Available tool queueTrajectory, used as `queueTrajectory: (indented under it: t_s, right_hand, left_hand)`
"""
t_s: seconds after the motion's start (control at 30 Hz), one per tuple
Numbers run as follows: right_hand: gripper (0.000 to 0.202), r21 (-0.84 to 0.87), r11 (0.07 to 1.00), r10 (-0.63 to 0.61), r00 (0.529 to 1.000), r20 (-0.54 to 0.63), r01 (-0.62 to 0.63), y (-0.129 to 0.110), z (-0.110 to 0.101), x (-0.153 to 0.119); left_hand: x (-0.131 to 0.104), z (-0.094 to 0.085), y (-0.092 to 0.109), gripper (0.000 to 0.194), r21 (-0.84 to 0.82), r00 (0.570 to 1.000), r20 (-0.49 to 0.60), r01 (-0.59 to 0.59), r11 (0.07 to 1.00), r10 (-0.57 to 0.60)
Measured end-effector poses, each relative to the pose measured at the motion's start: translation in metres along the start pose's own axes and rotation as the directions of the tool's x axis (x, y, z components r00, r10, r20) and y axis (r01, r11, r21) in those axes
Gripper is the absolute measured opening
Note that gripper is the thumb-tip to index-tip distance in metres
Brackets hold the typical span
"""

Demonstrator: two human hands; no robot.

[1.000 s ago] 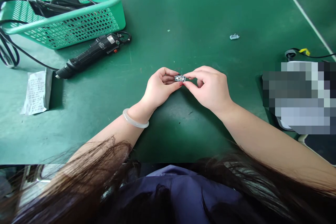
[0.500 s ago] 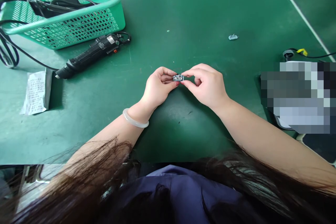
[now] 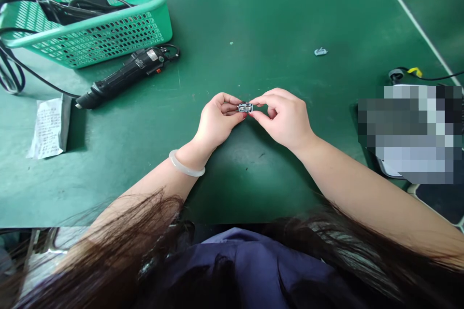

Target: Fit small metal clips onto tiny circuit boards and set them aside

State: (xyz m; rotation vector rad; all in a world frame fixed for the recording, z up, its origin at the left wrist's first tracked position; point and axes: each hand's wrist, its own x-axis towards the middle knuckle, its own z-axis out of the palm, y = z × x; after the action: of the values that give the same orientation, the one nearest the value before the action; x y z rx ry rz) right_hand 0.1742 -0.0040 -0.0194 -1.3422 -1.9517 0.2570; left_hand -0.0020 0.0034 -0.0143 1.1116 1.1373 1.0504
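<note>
A small grey-and-black part with metallic pieces [image 3: 245, 107] is pinched between my two hands, above the green table. My left hand [image 3: 216, 118] grips its left side with thumb and fingers. From the right, the thumb and forefinger of my right hand [image 3: 288, 116] close on its other end. The part is too small for me to tell its exact kind, and the fingertips cover its ends. A pale bangle [image 3: 186, 166] circles the left wrist.
A green basket [image 3: 119, 34] with black cables stands at the back left. Before it lies a black electric screwdriver [image 3: 121, 77], near a written paper packet [image 3: 50, 128]. A small grey piece [image 3: 321, 51] lies at the back right of the green table [image 3: 246, 14]. A pixelated object [image 3: 413, 130] is at right.
Both hands keep their hold on the small part, which looks very slightly turned. The view has shifted a little; nothing else has visibly moved.
</note>
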Motion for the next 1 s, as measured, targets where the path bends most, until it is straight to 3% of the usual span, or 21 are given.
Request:
queueTrajectory:
  t_s: [0.37, 0.5, 0.73, 1.0]
  right_hand:
    - [0.01, -0.005, 1.0, -0.009, 1.0, -0.006, 0.009, 0.001, 0.0, 0.0]
    - [0.01, -0.014, 1.0, -0.014, 0.999, -0.033, 0.014, -0.002, 0.0, -0.001]
    - [0.01, -0.018, 0.999, -0.035, 0.998, -0.058, 0.034, -0.011, 0.001, -0.004]
    - [0.009, -0.018, 0.999, -0.037, 0.999, 0.015, 0.038, -0.016, 0.006, -0.007]
  left_hand:
    - [-0.001, 0.0, 0.002, 0.026, -0.005, 1.0, 0.003, 0.006, 1.0, -0.006]
    - [-0.001, -0.003, 0.004, 0.033, -0.118, 0.995, 0.099, 0.025, 0.993, -0.014]
    - [-0.007, 0.001, 0.004, 0.029, -0.302, 0.964, 0.245, 0.174, 0.937, -0.101]
    - [-0.014, 0.006, 0.006, 0.017, -0.38, 0.951, 0.176, 0.304, 0.874, -0.255]
